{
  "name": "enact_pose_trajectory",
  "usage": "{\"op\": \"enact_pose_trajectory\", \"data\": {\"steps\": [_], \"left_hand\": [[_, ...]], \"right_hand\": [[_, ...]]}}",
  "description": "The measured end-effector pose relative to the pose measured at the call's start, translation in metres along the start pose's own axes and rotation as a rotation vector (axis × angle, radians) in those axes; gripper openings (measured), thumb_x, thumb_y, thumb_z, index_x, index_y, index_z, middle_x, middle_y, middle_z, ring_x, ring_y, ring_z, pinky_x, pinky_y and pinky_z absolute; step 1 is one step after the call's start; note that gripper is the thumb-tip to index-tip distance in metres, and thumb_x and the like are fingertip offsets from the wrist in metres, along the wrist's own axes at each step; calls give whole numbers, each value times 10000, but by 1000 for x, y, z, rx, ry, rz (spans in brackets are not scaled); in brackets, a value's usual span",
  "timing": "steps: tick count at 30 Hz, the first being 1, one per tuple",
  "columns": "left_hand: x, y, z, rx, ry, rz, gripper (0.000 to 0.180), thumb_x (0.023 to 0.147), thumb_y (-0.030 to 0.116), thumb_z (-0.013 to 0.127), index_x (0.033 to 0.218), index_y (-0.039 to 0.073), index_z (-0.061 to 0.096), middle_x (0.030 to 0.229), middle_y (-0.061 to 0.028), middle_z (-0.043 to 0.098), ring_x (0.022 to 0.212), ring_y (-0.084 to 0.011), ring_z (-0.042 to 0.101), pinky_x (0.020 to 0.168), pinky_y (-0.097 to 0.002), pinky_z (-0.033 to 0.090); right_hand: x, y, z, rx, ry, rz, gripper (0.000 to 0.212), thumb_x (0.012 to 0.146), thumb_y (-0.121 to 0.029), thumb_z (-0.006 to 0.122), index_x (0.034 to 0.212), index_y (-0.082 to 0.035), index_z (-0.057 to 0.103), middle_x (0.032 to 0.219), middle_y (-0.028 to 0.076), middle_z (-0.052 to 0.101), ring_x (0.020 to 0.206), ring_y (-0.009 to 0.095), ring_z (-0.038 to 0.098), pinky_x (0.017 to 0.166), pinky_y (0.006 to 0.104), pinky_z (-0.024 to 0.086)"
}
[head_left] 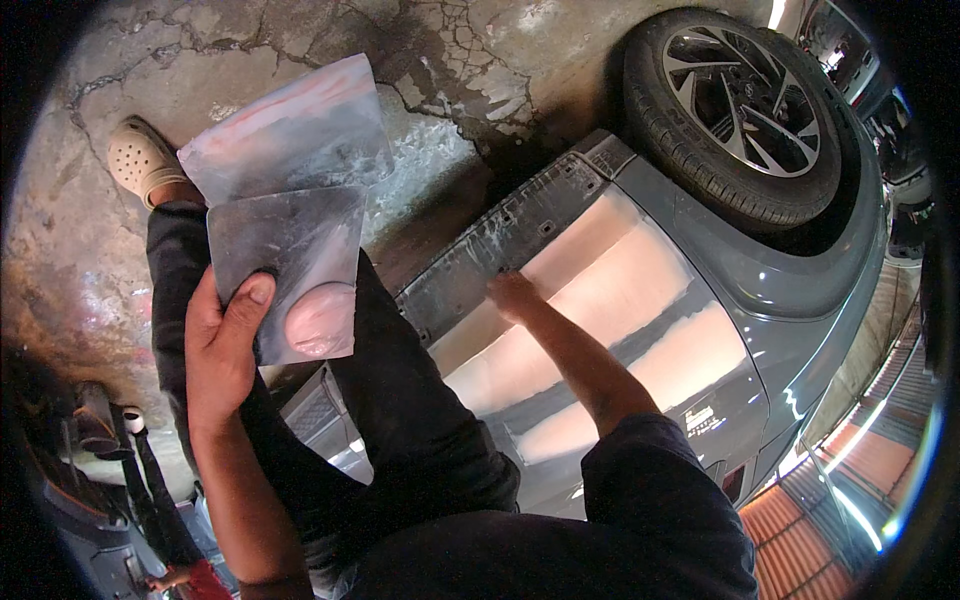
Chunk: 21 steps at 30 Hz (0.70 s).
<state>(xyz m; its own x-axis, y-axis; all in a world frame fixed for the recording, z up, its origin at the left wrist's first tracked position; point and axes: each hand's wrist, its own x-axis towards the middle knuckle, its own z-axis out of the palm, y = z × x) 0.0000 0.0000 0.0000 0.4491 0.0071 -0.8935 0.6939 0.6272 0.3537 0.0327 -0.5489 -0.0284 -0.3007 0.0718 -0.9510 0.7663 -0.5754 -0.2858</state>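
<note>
My left hand [225,335] grips a thin, translucent plastic sheet [290,235], thumb on top. A smooth blob of pink body filler [322,320] sits near the sheet's lower corner. Beyond and partly under it, a second translucent sheet [300,130] carries a smeared pink streak; whether my hand holds that one too I cannot tell. My right hand [515,297] is at the grey car's lower side panel, fingers curled against its dark lower edge [480,250]. What those fingers hold, if anything, is hidden. Broad pale pink filler patches [610,275] cover the panel beside it.
A car wheel [740,110] stands at the upper right, next to the grey bodywork [780,285]. Cracked, stained concrete floor [480,50] lies beyond. My legs [410,400] extend below the sheets, with a beige clog [140,160] at the left. Another person's red sleeve [205,580] shows lower left.
</note>
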Motion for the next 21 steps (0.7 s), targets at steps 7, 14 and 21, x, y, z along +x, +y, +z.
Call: {"op": "enact_pose_trajectory", "data": {"steps": [7,14,21], "left_hand": [[7,-2,3,20,-31,51,310,1003,172,590,1231,-39,601,1086,-34,641,990,-119,561,922,-259,429],[-3,0,-3,85,-12,25,315,1001,172,583,1233,-41,598,1090,-31,636,996,-120,557,926,-261,426],[-12,10,-5,80,-71,23,343,998,190,586,1260,-33,591,1130,-31,640,1030,-126,561,955,-273,420]], "right_hand": [[-25,152,-34,-191,107,182,247,855,-160,600,1072,-147,717,1109,106,689,1077,316,642,945,514,481],[-34,169,-89,-310,-36,338,316,918,-184,546,1204,-143,674,1326,89,592,1286,259,521,1119,531,336],[9,0,-13,-167,-85,23,335,921,-235,548,1218,-153,678,1289,172,614,1231,343,556,1070,517,393]]}}
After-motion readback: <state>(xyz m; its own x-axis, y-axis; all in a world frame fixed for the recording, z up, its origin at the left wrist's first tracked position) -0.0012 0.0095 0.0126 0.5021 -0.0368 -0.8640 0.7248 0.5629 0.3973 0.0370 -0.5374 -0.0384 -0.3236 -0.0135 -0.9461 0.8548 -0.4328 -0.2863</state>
